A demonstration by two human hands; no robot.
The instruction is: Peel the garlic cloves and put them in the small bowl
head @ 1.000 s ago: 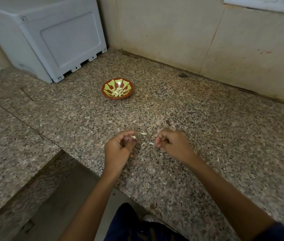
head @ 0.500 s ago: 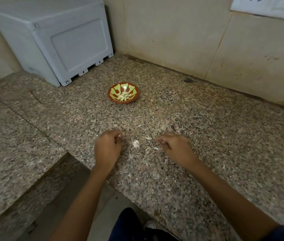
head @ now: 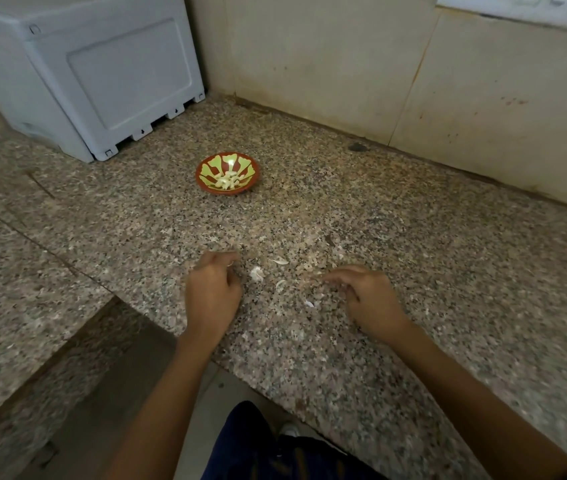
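Bowl: small bowl [head: 227, 173] is set on the counter [head: 413, 271], far centre, well apart from both hands. A heap of pale peeled cloves [head: 228, 180] is seen inside, so a good part of the job is judged done.

Left hand [head: 213, 295]: fingers are curled, tips pinched together at the far end. Something small & pale seems to be held at the tips; whether it's a clove or a bit of skin can't be told.

Right hand [head: 367, 299]: held low over the counter, fingers loosely bent & spread. Nothing is seen gripped.

Between hands: a few pale bits are scattered on the counter. The biggest bit [head: 256, 273] lies just right of the left hand; smaller bits [head: 280, 261] lie near it. Most look like skins, but clove vs skin can't be told for sure.

Unpeeled stock: no whole bulb or pile of unpeeled cloves is seen.

Progress est.: late stage, prob. near the end.

Left to do: whatever is pinched by the left hand is to be finished & dropped in the bowl; loose bits to be checked for cloves.

Other: a grey box [head: 95, 71] stands at far left.
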